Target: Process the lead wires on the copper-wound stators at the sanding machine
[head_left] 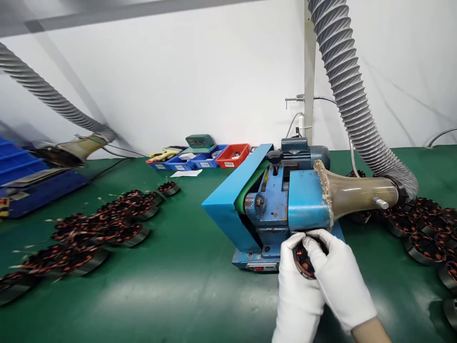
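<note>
Both my hands wear white gloves and grip one motor stator (303, 263), a metal ring with copper windings inside. My left hand (294, 288) is wrapped round its left and lower side. From the right, my right hand (332, 267) closes on it, thumb and fingers over the ring's upper right part. The stator is tilted, close against the front of the blue belt grinder (272, 209). Whether its far edge touches the machine is hidden by my fingers.
A dust hood (360, 190) with a grey hose (342, 76) adjoins the grinder's right side. Stators lie in groups left (103, 224) and right (424, 238) on the green table (171, 295). Small blue bins and a red bin (233, 156) line the wall.
</note>
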Tool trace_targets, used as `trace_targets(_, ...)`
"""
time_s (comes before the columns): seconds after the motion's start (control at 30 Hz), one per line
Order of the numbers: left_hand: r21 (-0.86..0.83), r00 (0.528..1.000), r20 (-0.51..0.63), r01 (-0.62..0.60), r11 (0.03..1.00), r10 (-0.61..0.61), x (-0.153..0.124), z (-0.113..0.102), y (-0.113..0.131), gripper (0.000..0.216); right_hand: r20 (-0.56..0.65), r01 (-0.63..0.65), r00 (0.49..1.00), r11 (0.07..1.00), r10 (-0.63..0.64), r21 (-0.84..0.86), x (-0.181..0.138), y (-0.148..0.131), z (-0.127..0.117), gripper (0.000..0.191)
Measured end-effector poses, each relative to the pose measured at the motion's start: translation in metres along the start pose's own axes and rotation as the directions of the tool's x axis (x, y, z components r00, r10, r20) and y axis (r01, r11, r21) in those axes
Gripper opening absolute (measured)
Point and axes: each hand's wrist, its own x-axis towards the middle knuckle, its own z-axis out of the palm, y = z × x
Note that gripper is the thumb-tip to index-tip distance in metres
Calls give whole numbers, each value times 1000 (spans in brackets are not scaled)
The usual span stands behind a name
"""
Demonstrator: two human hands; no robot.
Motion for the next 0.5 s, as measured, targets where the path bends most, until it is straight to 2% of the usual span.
trace_targets(0.13,32,998,56,26,999,-28,-2,-1,4,45,-29,11,1000,997,-9,76,-3,3,0,28)
trace_targets(0.23,35,999,45,-22,999,21,-16,-11,-7,44,-58,21,998,996,-16,82,-20,15,4,28)
trace_targets(0.37,6,999,23,-40,999,39,-31,-26,-25,37,-197,101,976,993,-88,55,-41,28,11,29)
trace_targets(0.43,14,998,38,-41,999,40,-28,-27,-25,44,-189,68,980,996,-55,65,-40,27,12,28)
trace_targets(0.5,10,999,27,-28,1000,28,-20,-21,-19,45,-123,13,992,997,-3,80,-31,20,10,28)
